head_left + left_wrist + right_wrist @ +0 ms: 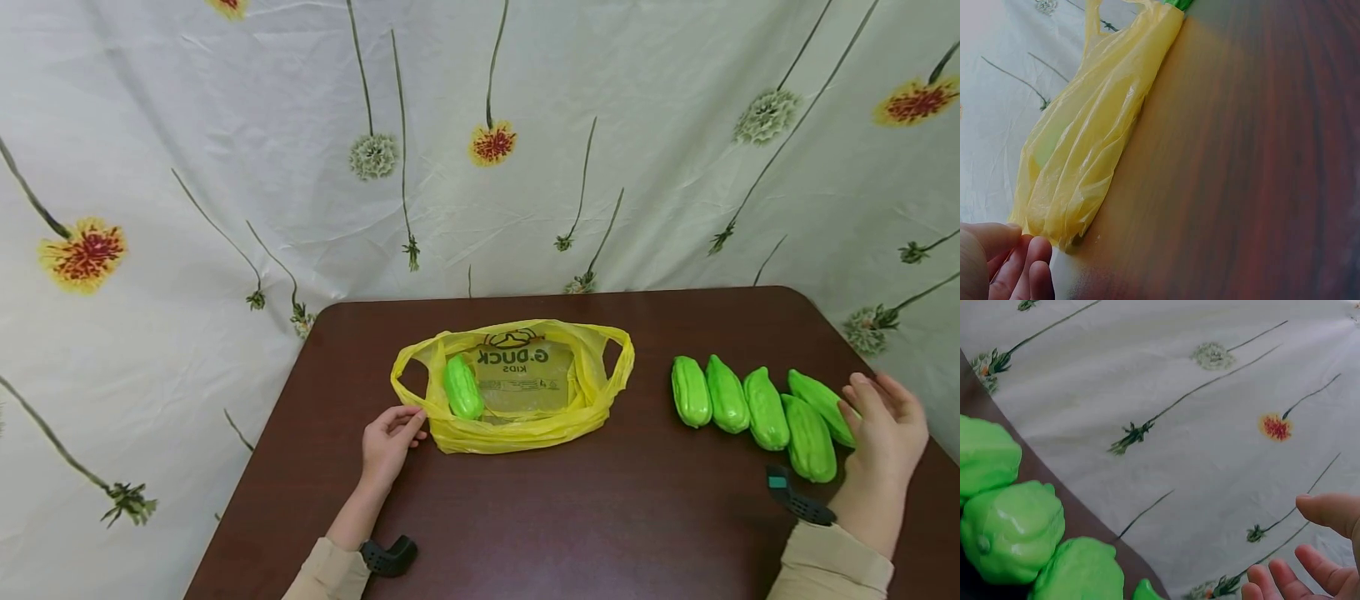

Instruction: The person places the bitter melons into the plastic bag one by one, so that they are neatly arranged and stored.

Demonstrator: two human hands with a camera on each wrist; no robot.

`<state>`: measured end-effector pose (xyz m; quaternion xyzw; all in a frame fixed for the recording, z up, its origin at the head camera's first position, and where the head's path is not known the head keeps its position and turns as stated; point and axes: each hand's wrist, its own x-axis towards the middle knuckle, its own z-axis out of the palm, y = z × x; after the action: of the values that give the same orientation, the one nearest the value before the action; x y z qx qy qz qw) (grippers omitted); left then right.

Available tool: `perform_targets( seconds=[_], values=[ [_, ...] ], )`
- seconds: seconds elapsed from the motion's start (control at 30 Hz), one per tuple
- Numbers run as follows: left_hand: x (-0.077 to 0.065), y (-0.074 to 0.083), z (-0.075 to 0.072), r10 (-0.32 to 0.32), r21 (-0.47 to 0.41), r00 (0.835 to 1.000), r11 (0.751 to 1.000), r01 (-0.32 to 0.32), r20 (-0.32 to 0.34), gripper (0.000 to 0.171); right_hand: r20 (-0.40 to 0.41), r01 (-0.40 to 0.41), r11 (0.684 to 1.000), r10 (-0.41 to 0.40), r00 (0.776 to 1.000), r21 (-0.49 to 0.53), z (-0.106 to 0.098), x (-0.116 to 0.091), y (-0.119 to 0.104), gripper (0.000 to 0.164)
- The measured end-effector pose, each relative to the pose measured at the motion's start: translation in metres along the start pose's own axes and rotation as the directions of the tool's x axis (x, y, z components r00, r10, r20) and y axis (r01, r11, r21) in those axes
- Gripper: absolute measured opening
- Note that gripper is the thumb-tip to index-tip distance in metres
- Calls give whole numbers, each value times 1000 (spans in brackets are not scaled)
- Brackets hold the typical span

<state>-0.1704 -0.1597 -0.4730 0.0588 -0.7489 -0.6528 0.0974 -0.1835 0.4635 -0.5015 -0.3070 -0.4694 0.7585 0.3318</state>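
Observation:
A yellow plastic bag point(517, 433) with two loop handles lies mouth up on the table, and one green ridged vegetable, like a bitter melon or papaya point(463, 387), rests inside at its left. My left hand point(390, 446) pinches the bag's left edge between thumb and fingers; the left wrist view shows this grip on the yellow plastic point(1085, 144) too. To the right, several more green ridged vegetables point(767, 408) lie side by side. Beside the rightmost ones my right hand point(885, 425) is raised with fingers loosely bent, holding nothing. The right wrist view shows its fingers point(1329, 512) spread apart.
The dark brown table point(570, 517) has rounded far corners. Behind it hangs a white cloth point(300, 125) printed with flowers, close to the table's far edge. Black bands point(388, 557) sit on both wrists.

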Motion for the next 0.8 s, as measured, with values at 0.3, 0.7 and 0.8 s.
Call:
perform_targets(
  seconds=[0.3,0.7,0.8],
  values=[
    [0,1,0,1,-13,1000,1000,-1,4,18,-101,-40,996,49,994,86,-3,-11,-3,67],
    [0,0,0,-6,-14,1000,1000,6,5,18,-267,-25,992,57,962,121,-10,-20,-2,57],
    [0,0,0,-5,-14,1000,1000,5,6,18,-284,-31,993,62,957,113,-13,-17,2,57]
  ],
)
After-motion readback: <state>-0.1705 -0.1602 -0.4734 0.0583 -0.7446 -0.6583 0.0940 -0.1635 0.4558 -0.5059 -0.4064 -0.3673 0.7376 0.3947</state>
